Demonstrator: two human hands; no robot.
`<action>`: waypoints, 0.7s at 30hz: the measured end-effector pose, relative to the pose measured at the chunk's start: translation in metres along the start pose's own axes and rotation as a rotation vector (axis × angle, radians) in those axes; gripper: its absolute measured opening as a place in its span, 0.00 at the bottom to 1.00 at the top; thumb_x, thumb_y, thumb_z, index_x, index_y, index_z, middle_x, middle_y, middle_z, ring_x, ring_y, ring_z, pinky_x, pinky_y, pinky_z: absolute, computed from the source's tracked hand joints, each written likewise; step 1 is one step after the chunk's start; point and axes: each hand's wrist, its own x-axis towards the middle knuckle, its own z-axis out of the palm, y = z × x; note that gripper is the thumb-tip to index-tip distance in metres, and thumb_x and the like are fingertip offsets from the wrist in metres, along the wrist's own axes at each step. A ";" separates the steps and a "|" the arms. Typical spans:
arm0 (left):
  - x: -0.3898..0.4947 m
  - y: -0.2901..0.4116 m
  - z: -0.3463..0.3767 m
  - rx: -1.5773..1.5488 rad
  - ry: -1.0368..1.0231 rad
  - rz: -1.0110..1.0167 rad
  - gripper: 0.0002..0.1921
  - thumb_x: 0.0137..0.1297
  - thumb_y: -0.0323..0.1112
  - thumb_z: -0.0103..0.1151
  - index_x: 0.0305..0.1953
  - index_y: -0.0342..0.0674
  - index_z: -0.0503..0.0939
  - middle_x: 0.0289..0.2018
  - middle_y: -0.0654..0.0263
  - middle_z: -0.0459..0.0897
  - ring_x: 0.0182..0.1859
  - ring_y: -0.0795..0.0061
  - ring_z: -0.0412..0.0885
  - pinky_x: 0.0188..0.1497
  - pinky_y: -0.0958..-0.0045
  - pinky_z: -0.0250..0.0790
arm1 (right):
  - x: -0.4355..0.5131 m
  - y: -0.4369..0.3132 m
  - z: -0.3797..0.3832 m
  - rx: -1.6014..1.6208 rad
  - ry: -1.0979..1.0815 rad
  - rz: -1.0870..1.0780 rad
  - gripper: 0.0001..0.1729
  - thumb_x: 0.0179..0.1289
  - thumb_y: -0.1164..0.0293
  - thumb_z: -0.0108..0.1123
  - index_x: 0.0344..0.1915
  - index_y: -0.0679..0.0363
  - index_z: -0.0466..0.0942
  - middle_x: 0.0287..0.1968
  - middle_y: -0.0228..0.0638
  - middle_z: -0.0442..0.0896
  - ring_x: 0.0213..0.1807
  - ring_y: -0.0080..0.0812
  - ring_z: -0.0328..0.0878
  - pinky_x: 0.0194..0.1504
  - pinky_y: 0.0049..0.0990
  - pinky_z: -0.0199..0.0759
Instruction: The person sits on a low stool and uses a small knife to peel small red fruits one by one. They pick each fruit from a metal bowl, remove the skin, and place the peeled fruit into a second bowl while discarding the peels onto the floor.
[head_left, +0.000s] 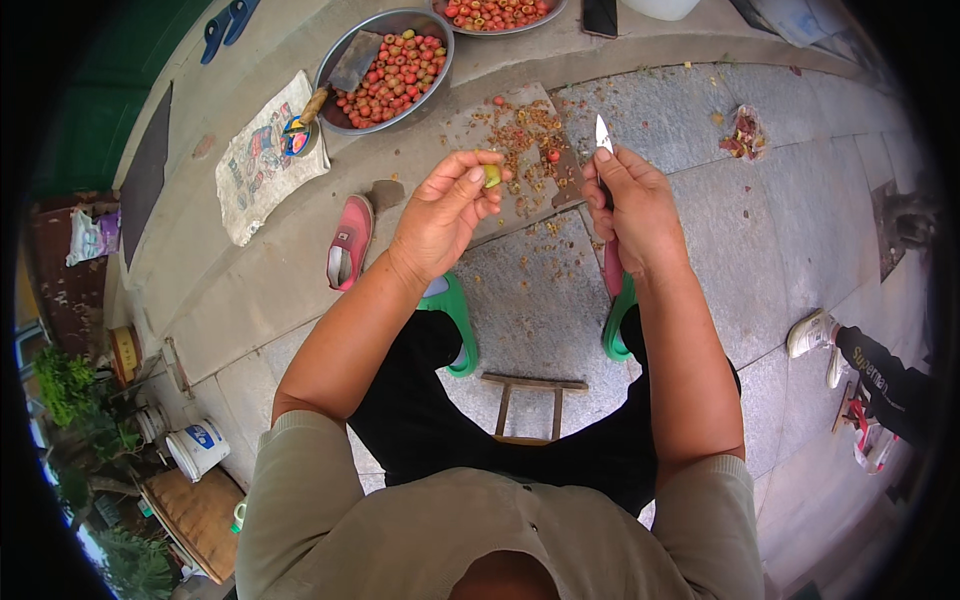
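Between the thumb and fingers of my left hand (448, 210) is a small yellow-green fruit piece (491, 176). My right hand (634, 206) grips a small knife, its blade (603, 135) pointing away from me; a pink handle or sheath (613, 268) shows below that hand. The hands are apart, above the paving. Beyond them, fruit scraps (525, 135) and a few red fruits (553, 156) lie on the step. A metal basin (444, 82) at the upper left holds many small red fruits (397, 79) and a cleaver (356, 61) with a wooden handle.
A second basin (510, 33) of fruit and a phone (599, 16) are at the top. A pink shoe (350, 240) and a printed cloth sack (262, 165) lie left. A wooden stool (534, 384) shows between my legs. Another person's shoe (810, 334) is at right.
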 end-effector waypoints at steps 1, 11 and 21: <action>0.000 0.000 -0.002 0.024 0.014 -0.014 0.14 0.73 0.33 0.52 0.57 0.40 0.73 0.47 0.64 0.79 0.40 0.81 0.74 0.46 0.77 0.69 | 0.002 -0.005 -0.004 -0.005 0.013 -0.004 0.14 0.75 0.64 0.50 0.33 0.60 0.73 0.20 0.25 0.70 0.15 0.14 0.56 0.15 0.17 0.48; 0.003 -0.001 -0.007 0.151 0.081 0.001 0.14 0.70 0.30 0.56 0.55 0.37 0.74 0.48 0.61 0.80 0.41 0.81 0.74 0.45 0.77 0.68 | 0.001 -0.013 -0.013 -0.186 0.031 -0.113 0.13 0.75 0.63 0.49 0.34 0.59 0.73 0.20 0.25 0.70 0.15 0.14 0.56 0.15 0.16 0.48; -0.004 0.007 0.010 0.075 -0.079 0.009 0.18 0.74 0.35 0.52 0.59 0.34 0.71 0.48 0.61 0.78 0.43 0.78 0.74 0.46 0.77 0.67 | -0.012 0.012 0.006 -0.944 -0.147 -0.507 0.13 0.69 0.64 0.55 0.32 0.62 0.73 0.26 0.52 0.77 0.29 0.57 0.76 0.33 0.45 0.71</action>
